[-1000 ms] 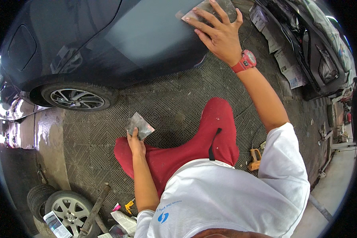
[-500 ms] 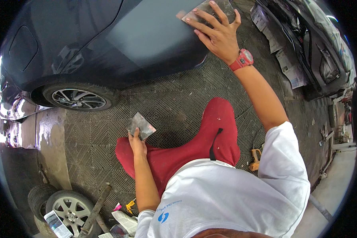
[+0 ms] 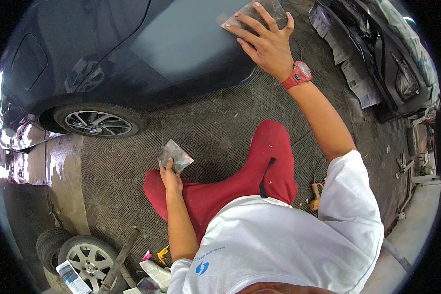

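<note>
My right hand (image 3: 269, 41), reaching up to the car at the top, has its fingers spread over a thin, smudged grey rectangular sheet (image 3: 278, 11) and keeps hold of it. The sheet's left edge lies by the car's dark blue side panel (image 3: 108, 59), which has a dull grey sanded-looking patch (image 3: 176, 44); whether they touch I cannot tell. Above my left knee, my left hand (image 3: 170, 177) grips a small, flat, square grey plate (image 3: 175, 156) between thumb and fingers. A smear shows on its face.
The car's wheel (image 3: 99, 122) stands at the left on black ribbed matting (image 3: 210, 132). Loose tyres and a silver wheel (image 3: 88, 259) sit lower left beside a pole (image 3: 120, 257). A yellow-orange tool (image 3: 316, 197) lies right of my leg. Dark car parts with newspaper (image 3: 360, 83) stand upper right.
My right hand and its sheet have shifted slightly up and to the left. My left hand and its plate have stayed nearly still.
</note>
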A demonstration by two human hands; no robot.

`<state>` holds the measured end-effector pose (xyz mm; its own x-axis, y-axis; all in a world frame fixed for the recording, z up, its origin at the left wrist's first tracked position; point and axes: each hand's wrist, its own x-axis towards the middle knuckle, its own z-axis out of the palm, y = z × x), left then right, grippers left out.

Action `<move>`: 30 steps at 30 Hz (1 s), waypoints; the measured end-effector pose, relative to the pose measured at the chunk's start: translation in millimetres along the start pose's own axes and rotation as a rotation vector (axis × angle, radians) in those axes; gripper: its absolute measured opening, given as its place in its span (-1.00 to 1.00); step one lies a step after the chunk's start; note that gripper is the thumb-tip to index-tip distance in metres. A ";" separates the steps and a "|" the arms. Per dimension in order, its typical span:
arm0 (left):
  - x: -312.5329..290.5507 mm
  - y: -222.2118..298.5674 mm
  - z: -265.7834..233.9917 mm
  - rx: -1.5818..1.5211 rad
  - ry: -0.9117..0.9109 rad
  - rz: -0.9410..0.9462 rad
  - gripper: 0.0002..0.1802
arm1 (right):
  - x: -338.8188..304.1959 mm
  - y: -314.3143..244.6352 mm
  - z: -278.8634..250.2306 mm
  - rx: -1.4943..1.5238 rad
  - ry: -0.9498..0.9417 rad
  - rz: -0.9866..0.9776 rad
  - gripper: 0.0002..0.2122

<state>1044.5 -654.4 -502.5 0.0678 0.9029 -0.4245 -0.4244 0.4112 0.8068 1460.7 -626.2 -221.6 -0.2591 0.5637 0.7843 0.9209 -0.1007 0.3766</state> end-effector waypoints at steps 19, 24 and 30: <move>-1.3 0.3 1.2 0.000 0.018 -0.009 -0.44 | -7.7 4.7 9.9 0.056 0.062 0.038 -0.59; -2.4 2.5 0.7 0.015 0.010 -0.017 -0.40 | 9.2 -1.4 1.5 0.099 0.078 0.049 -0.57; 0.4 -0.4 1.9 0.009 -0.030 -0.003 -0.45 | 1.4 -3.8 15.9 0.055 0.074 0.034 -0.59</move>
<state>1046.5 -654.0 -502.2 0.0958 0.9050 -0.4144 -0.4160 0.4146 0.8093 1461.5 -612.1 -229.8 -0.2461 0.4984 0.8313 0.9438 -0.0722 0.3226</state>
